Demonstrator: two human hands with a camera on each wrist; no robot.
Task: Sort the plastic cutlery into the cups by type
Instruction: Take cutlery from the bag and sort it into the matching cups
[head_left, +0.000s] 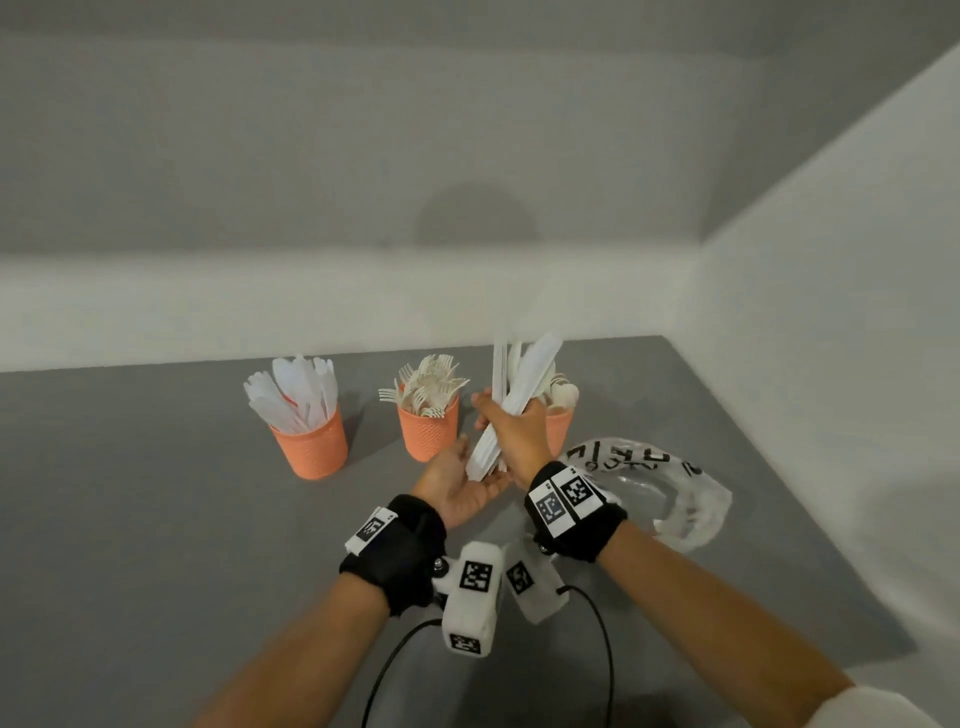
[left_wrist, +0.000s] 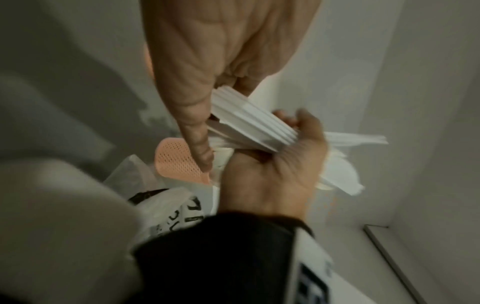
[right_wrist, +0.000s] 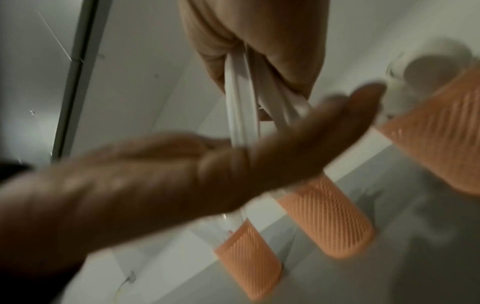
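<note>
Grey table (head_left: 156, 493): three orange cups (head_left: 311, 441). Right hand (head_left: 514, 431) grips cutlery bundle (head_left: 514, 400); left hand (head_left: 457, 480) flat, fingers straight.

Grey table (head_left: 156, 519) — three orange cups (head_left: 311, 447), plastic bag (head_left: 675, 493).

The cutlery (head_left: 511, 410) looked white matt plastic; the cups (head_left: 311, 447) orange perforated plastic; the table (head_left: 130, 493) grey matt; the bag (head_left: 670, 483) glossy film.
</note>
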